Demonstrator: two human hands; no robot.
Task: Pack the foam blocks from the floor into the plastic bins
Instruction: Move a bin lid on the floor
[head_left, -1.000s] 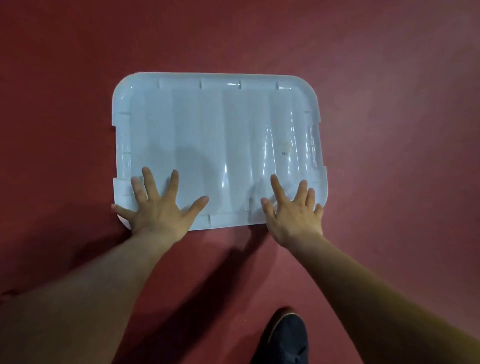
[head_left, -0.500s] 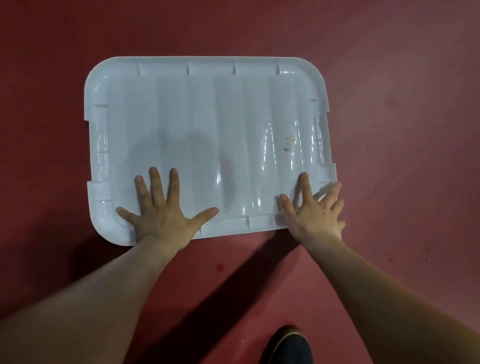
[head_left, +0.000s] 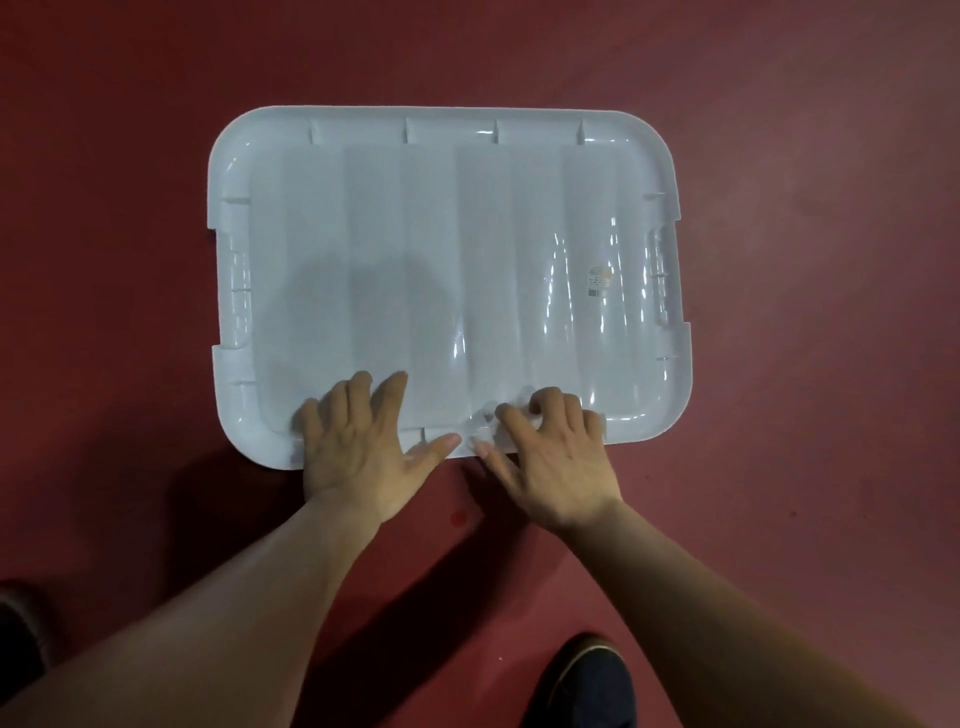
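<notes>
A white plastic lid (head_left: 447, 249) lies flat on the red floor (head_left: 805, 467). The left hand (head_left: 358, 447) rests on its near edge with straight fingers, the thumb spread to the side. The right hand (head_left: 556, 457) is just beside it on the same edge with curled fingers; whether it grips the rim is not clear. A small sticker (head_left: 598, 280) sits on the right part of the lid. A dark shoe (head_left: 587, 680) stands on the floor below the right arm.
</notes>
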